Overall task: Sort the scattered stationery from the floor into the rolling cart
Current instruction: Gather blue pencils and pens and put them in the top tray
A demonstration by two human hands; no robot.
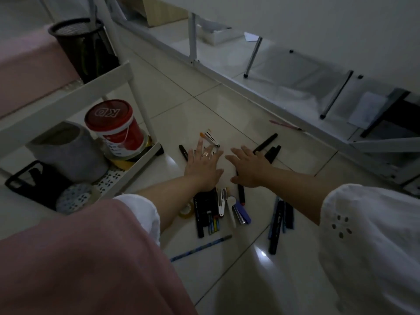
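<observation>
Tiled floor (227,103); left hand (204,165), right hand (247,169) outspread (palms down)

Pens and markers (205,208) lie scattered beside the white cart (68,101).

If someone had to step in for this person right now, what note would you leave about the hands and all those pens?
Left hand: open, fingers spread, holding nothing, low over the floor.
Right hand: the same, beside it.
Stationery: black markers, a tape roll and what looks like a blue stapler lie by the wrists; a marker bunch lies to the right; a pink pen lies farthest out.
Rolling cart: on the left, mesh cup on an upper shelf.
Done: cannot tell.
Left: everything on the floor.
</observation>
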